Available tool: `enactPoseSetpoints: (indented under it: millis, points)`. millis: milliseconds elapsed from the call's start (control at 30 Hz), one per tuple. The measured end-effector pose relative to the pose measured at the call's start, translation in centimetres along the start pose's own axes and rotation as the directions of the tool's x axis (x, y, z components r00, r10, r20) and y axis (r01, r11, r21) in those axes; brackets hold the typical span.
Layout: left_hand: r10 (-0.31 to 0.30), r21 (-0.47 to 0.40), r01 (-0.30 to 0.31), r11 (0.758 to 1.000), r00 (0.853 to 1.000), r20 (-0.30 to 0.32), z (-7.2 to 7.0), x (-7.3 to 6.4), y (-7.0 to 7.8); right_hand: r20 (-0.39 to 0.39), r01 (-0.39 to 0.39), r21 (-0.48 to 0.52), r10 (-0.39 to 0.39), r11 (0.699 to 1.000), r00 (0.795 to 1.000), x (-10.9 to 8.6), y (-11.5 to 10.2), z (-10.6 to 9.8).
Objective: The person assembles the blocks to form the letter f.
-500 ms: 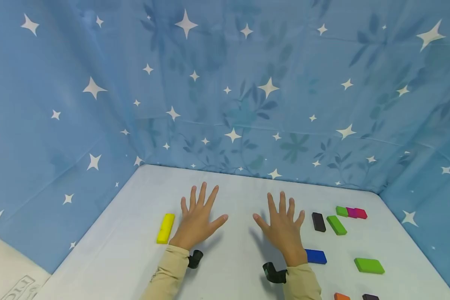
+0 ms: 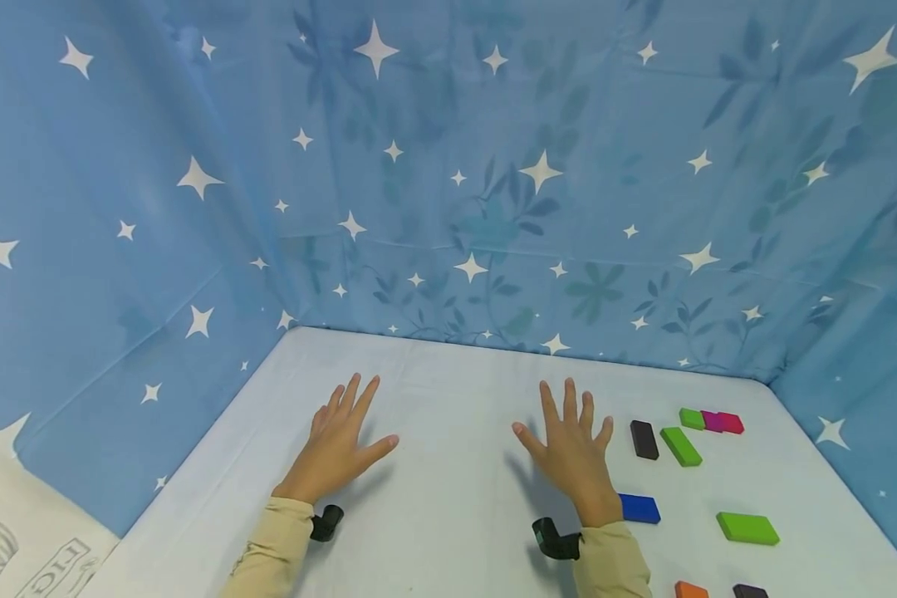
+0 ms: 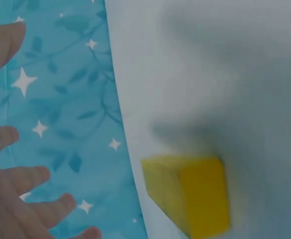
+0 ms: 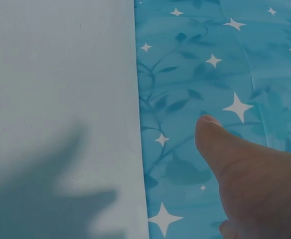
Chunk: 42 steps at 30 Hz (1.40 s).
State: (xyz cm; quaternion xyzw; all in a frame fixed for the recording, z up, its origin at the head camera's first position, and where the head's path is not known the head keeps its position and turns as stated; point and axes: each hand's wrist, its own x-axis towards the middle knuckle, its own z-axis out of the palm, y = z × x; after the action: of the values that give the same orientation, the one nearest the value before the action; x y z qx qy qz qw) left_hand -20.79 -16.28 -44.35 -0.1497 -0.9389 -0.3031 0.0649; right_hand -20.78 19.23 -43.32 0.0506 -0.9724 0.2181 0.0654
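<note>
Head view, left hand (image 2: 333,451) and right hand (image 2: 574,455), fingers spread apart, blue block (image 2: 641,508) near the latter

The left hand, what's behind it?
A yellow block on the white table, seen from the left wrist. In the head view, the left hand covers the block completely.

The blue star-printed cloth curtain (image 2: 433,100) is looking matt and creased. The flat white tabletop (image 2: 441,490) is showing a smooth, matt finish. The yellow oblong block (image 3: 204,199) is looking smooth. The beige cloth left sleeve (image 2: 271,548) is looking matt and wrinkled.
</note>
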Motion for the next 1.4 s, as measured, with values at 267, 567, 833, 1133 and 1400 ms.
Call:
enactPoseSetpoints:
  millis: [267,567,833,1133,1400]
  points:
    - [-0.058,0.004,0.058,0.998,0.996,0.07,-0.7,-1.2,-3.6,0.012,0.003,0.016,-0.003,1.0,1.0,0.0,0.3,-0.2]
    - [-0.076,0.004,0.076,0.997,0.987,0.142,-0.7,-1.6,-5.4,0.046,-0.01,0.028,0.009,1.0,0.999,0.2,0.5,-0.5]
    - [-0.082,-0.005,0.084,0.996,0.981,0.176,-0.5,-1.6,-5.9,0.055,-0.02,0.049,0.018,0.999,0.998,0.2,0.6,-0.4]
    - [-0.064,-0.043,0.077,0.996,0.969,0.238,-1.3,-2.0,-6.3,0.044,-0.012,0.052,0.009,0.999,0.999,0.1,0.5,-0.3]
    - [-0.066,-0.033,0.082,0.996,0.94,0.334,-2.5,-2.0,-6.2,0.024,-0.006,0.068,0.004,0.998,1.0,-0.2,0.5,-0.6]
